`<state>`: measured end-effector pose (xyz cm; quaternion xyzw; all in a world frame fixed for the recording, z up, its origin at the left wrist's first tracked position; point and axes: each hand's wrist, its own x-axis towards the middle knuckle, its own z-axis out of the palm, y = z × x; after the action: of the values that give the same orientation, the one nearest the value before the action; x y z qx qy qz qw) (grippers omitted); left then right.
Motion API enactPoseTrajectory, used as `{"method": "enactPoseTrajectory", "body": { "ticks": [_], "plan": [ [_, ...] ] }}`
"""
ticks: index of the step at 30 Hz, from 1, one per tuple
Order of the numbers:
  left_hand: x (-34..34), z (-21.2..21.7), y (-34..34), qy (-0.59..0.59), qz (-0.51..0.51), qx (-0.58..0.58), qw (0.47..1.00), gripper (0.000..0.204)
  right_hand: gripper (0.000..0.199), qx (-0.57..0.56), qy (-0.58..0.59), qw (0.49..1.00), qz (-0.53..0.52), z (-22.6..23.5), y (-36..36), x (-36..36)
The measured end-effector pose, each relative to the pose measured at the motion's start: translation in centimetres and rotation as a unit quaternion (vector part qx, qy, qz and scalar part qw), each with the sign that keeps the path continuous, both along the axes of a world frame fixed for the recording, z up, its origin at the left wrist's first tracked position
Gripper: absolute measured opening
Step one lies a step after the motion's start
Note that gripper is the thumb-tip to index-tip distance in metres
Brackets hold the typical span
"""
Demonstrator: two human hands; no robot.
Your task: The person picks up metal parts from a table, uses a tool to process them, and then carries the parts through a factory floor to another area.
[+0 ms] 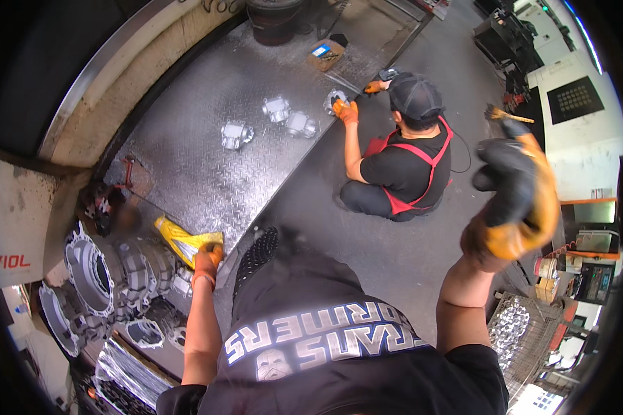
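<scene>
Head view: the steel plate [201,155] carries a yellow packet [180,239] at its near edge — the left hand [210,260] pinching its right end — while the raised right hand [516,197], curled, blurred, meets a brush [520,117], grip impossible to tell.

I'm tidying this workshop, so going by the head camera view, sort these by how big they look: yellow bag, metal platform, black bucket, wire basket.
1. Metal platform
2. Wire basket
3. Yellow bag and black bucket: too alike to rank, and the bucket stands farther away.
</scene>
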<state>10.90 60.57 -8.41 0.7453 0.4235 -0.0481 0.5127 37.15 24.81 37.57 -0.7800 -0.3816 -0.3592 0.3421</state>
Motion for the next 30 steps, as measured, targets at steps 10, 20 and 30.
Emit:
{"method": "enactPoseTrajectory", "body": {
  "ticks": [10,20,30],
  "plan": [
    [-7.1,-3.1,0.3,0.282,0.0,-0.209,0.936,0.023,0.021,-0.287,0.574,0.753,-0.148,-37.5,-11.6,-9.1],
    [9.8,10.1,0.2,-0.107,0.037,-0.116,0.987,0.028,0.035,0.038,0.421,0.87,-0.255,-15.9,-5.3,-3.7],
    [21.8,48.5,-10.1,-0.643,-0.254,0.026,0.722,0.026,0.07,-0.013,-0.239,0.964,-0.116,13.4,-2.3,-11.3]
  ]
}}
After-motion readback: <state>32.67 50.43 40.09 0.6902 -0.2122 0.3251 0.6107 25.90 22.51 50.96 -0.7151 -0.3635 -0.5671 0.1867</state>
